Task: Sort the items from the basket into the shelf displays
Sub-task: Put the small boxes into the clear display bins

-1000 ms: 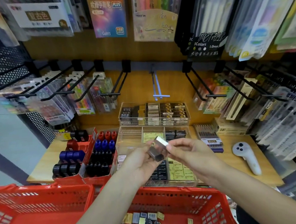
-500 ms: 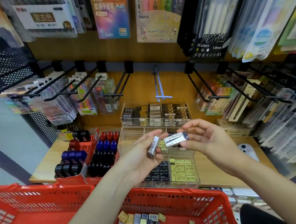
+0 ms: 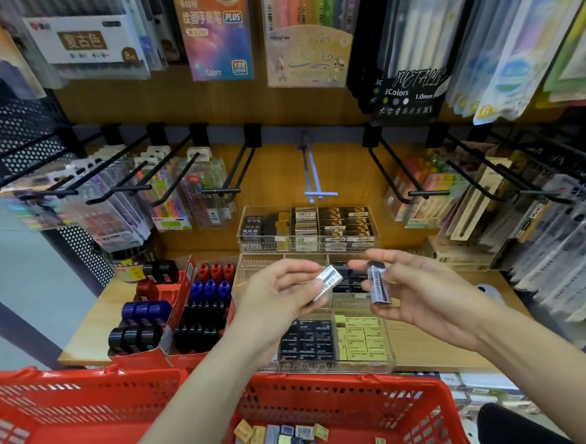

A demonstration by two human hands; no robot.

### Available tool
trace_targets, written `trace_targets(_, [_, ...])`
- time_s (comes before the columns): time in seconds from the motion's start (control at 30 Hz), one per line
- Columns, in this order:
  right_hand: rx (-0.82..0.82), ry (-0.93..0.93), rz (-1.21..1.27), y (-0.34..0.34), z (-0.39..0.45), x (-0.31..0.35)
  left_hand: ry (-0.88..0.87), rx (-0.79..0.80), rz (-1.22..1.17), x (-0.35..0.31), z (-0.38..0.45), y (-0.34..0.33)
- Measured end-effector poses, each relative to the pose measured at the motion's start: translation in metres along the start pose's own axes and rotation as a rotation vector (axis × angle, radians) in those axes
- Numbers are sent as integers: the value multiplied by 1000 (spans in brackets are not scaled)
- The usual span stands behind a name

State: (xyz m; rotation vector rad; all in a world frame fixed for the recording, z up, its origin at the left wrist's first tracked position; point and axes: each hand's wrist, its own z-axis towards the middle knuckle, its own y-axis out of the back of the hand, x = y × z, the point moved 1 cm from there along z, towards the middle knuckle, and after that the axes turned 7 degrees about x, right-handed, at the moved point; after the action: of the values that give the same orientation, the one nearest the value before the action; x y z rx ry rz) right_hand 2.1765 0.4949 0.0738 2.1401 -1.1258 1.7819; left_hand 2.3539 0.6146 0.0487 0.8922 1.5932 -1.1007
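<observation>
My left hand (image 3: 279, 293) holds a small silver-and-black eraser box (image 3: 327, 282) between thumb and fingers. My right hand (image 3: 423, 292) holds a second, like eraser box (image 3: 378, 284) upright, pinched by thumb and fingers. Both hands hover above the clear acrylic display tray (image 3: 388, 339), which holds rows of black and yellow eraser boxes. A red basket (image 3: 347, 395) sits below my arms with several small eraser boxes (image 3: 284, 438) loose on its bottom.
A second clear tray (image 3: 244, 240) of eraser boxes stands further back. A red carton (image 3: 183, 297) of black, blue and red sharpeners stands at the left. Black pegs with hanging pen packs jut out on both sides. A second red basket (image 3: 73, 407) lies at lower left.
The two boxes, held close together a second ago, are now apart, one in each hand. My right hand has turned its box upright and drawn it to the right.
</observation>
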Motion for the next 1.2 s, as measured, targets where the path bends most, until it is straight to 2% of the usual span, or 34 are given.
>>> trace_targets(0.13, [-109,27,-238,-1,-1,-4,4,79,298,1,-5,-2])
trace_targets(0.23, [-160,102,-547,-3,-3,-5,4,100,424,2,-6,-3])
trace_targets(0.3, [-146,145,-707,-6,-3,-5,25,119,399,3,-6,-5])
trace_targets(0.4, [-99,214,-810,-13,-2,-8,18,116,380,4,-5,-6])
trace_targets(0.7, [-167,315,-879,-20,12,-20,34,-13,177,12,1,-5])
trace_targets(0.83, [-216,396,-1034,-24,22,-26,65,-40,166,18,7,-2])
trace_targets(0.9, [-181,415,-1096,-26,26,-26,74,-65,149,21,11,1])
trace_targets(1.0, [-76,409,-1349,-28,34,-26,100,-154,159,20,23,10])
trace_targets(1.13, [-171,527,-1572,-34,62,-23,128,-200,168,13,50,27])
trace_targets(1.2, [-160,525,-1638,-37,79,-20,130,-213,133,14,65,35])
